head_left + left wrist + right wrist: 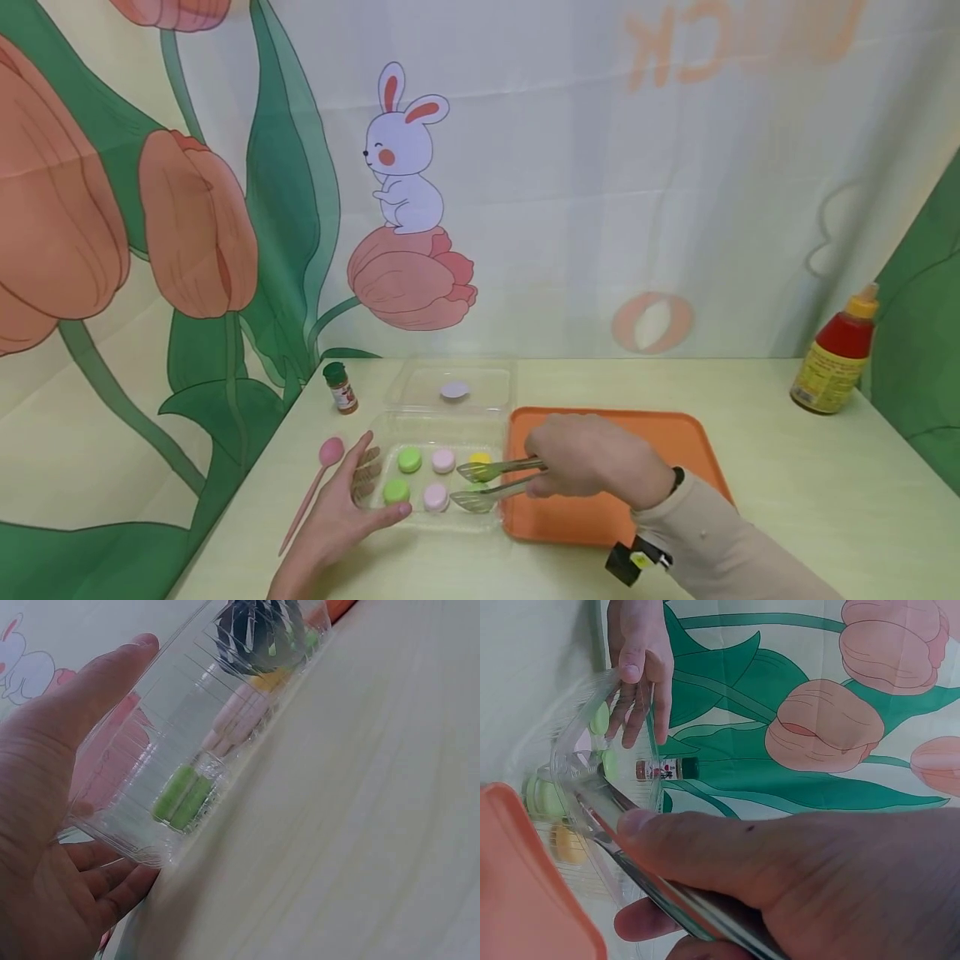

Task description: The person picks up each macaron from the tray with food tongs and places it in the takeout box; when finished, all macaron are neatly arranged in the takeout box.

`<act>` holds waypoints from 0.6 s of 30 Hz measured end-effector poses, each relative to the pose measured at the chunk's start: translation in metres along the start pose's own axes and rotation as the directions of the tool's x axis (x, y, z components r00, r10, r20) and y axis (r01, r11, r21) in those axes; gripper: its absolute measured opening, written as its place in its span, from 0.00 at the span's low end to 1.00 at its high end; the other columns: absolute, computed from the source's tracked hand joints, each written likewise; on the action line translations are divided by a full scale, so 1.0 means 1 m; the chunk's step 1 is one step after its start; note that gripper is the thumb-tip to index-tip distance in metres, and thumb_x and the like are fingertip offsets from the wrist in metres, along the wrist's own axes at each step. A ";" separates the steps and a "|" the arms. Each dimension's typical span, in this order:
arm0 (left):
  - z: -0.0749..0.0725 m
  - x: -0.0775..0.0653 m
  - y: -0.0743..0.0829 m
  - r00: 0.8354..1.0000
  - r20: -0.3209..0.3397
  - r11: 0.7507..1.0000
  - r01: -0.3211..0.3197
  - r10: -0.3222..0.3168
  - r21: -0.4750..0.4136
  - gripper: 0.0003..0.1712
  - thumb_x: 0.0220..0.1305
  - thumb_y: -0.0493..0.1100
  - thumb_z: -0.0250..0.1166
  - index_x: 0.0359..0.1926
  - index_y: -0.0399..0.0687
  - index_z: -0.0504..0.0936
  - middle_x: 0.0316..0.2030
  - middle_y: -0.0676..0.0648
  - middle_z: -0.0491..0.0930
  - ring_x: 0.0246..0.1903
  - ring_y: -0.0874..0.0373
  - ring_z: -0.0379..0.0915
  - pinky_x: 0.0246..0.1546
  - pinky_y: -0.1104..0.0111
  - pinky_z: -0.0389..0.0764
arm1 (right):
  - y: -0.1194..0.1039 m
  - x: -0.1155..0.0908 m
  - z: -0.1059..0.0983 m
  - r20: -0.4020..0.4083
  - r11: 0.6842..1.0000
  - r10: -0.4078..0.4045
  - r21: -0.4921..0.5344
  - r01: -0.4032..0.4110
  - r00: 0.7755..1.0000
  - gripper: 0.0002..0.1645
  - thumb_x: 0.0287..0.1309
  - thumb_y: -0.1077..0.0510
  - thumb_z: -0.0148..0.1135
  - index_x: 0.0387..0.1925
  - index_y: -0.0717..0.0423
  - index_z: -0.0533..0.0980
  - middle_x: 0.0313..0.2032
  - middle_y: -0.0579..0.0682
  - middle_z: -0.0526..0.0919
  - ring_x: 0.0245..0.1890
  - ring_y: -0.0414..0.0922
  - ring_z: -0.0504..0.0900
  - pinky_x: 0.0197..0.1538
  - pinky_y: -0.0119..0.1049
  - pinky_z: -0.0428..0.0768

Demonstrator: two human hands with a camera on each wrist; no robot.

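A clear plastic container (442, 522) holds several macarons in two rows. Green macarons (397, 491) lie at its left, pink macarons (436, 497) in the middle, and a yellow macaron (480, 457) at the back right. Another green macaron (544, 795) at the right end is partly hidden by the tongs. My left hand (341, 504) holds the container's left end, thumb along the near side and fingers round the other. My right hand (592, 458) grips metal tongs (474, 502), their tips spread apart over the right-end macarons.
An orange tray (562, 521) lies right beside the container, beneath my right hand. The raised lid (480, 379) with a pale oval sticker is behind. A pink spoon (330, 452) and a small green-capped jar (342, 392) stand left; a red sauce bottle (832, 362) is far right.
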State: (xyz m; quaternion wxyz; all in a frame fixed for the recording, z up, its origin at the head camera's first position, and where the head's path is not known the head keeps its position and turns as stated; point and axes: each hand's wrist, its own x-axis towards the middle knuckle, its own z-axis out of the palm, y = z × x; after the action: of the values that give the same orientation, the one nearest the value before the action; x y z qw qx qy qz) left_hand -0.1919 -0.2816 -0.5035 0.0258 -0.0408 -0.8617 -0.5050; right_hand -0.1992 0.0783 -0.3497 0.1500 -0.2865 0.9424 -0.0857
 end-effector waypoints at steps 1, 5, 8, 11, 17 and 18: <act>0.000 0.000 0.000 1.000 0.000 1.000 0.000 0.000 0.001 0.73 0.55 0.51 0.90 0.90 0.50 0.51 0.83 0.34 0.65 0.77 0.32 0.70 0.78 0.38 0.71 | 0.000 0.000 0.000 -0.002 1.000 0.002 0.002 -0.002 1.000 0.15 0.68 0.48 0.81 0.30 0.46 0.82 0.24 0.43 0.77 0.23 0.40 0.70 0.30 0.36 0.68; 0.000 0.000 0.000 1.000 0.002 1.000 0.002 -0.002 -0.001 0.74 0.55 0.51 0.90 0.90 0.50 0.51 0.83 0.34 0.65 0.78 0.33 0.69 0.78 0.38 0.70 | 0.003 -0.001 0.003 -0.012 1.000 -0.005 0.012 0.006 1.000 0.17 0.68 0.48 0.81 0.28 0.45 0.80 0.22 0.43 0.76 0.22 0.39 0.69 0.29 0.34 0.67; 0.000 0.000 0.000 1.000 0.004 1.000 0.004 -0.004 0.002 0.74 0.55 0.51 0.90 0.90 0.50 0.51 0.83 0.33 0.65 0.78 0.33 0.69 0.78 0.38 0.70 | 0.010 -0.003 0.006 -0.019 0.999 -0.023 0.040 0.024 1.000 0.17 0.68 0.45 0.81 0.29 0.44 0.81 0.23 0.42 0.77 0.22 0.39 0.70 0.29 0.34 0.67; 0.000 0.000 0.000 1.000 0.005 1.000 0.005 -0.005 0.005 0.74 0.55 0.51 0.90 0.90 0.49 0.51 0.83 0.33 0.65 0.78 0.32 0.69 0.78 0.38 0.71 | 0.019 -0.008 0.008 -0.047 0.997 -0.034 0.073 0.037 0.998 0.17 0.66 0.42 0.81 0.34 0.44 0.82 0.26 0.39 0.80 0.23 0.38 0.73 0.30 0.34 0.71; 0.000 0.000 0.001 1.000 0.001 1.000 0.004 -0.004 -0.003 0.73 0.55 0.50 0.90 0.90 0.49 0.51 0.83 0.33 0.65 0.78 0.32 0.69 0.78 0.37 0.71 | 0.033 -0.019 0.017 -0.177 0.992 -0.065 0.098 0.084 0.982 0.22 0.64 0.39 0.82 0.42 0.46 0.81 0.27 0.38 0.80 0.24 0.38 0.74 0.31 0.34 0.75; 0.000 0.000 0.001 1.000 0.002 1.000 0.003 -0.003 -0.006 0.73 0.55 0.50 0.90 0.90 0.49 0.51 0.83 0.33 0.65 0.78 0.32 0.69 0.78 0.37 0.70 | 0.035 -0.020 0.019 -0.202 0.988 -0.070 0.119 0.095 0.977 0.22 0.65 0.38 0.81 0.44 0.47 0.82 0.26 0.38 0.79 0.24 0.37 0.73 0.30 0.34 0.74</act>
State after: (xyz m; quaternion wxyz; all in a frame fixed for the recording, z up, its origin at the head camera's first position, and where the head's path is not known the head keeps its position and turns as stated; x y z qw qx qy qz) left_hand -0.1922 -0.2809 -0.5032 0.0242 -0.0397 -0.8604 -0.5074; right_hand -0.1945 0.1169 -0.3717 0.0701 -0.3054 0.9324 -0.1800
